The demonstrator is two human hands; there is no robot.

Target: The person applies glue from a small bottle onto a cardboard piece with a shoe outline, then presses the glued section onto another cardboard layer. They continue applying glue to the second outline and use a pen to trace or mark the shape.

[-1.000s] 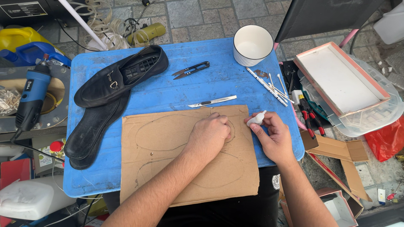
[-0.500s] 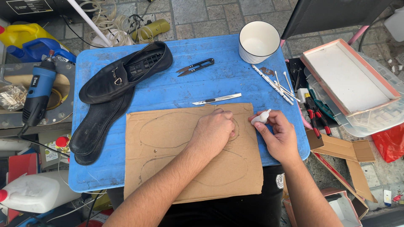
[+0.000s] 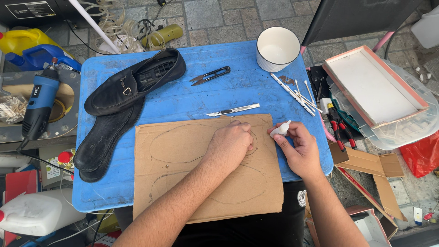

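Right hand (image 3: 299, 151) has a pinch grip closed on a small white tube (image 3: 280, 130), nozzle end pointing to 10 o'clock, just off the cardboard's right edge. Left hand (image 3: 231, 144) is a loose fist, knuckles down, pressing on the cardboard sheet (image 3: 183, 183); nothing visibly held in it.

Cardboard lies flat on the near half of the blue desk (image 3: 183, 98), overhanging the near edge. Two sole-shaped outlines are drawn on it; left fist sits on the 3 o'clock end of the upper one.

Step, my read: sheet is pinned and the tube is poised beside the outline, not touching yet. Next move probably needs the tube tip brought in at 9 o'clock onto the line while the fist keeps the sheet from sliding.

Around it:
- Utility knife (image 3: 233, 110) just past the cardboard at 12 o'clock.
- Thread snips (image 3: 211, 75) further at 12.
- White mug (image 3: 277, 48) at 1 o'clock, desk's far corner.
- Thin white sticks (image 3: 297, 93) at 2 o'clock.
- Black loafer (image 3: 132, 82) and black insole (image 3: 107, 142) at 9–10 o'clock.

Packages and labels:
- Flat pink-rimmed box (image 3: 375, 87) with white inside, on a clear tub, at 3 o'clock.
- Yellow jug (image 3: 25, 41) at 10 o'clock.
- White jug (image 3: 36, 212) at 8 o'clock.
- Brown carton flaps (image 3: 366, 164) at 4 o'clock.
- Dark label plate (image 3: 34, 10) with pale print, far left corner.
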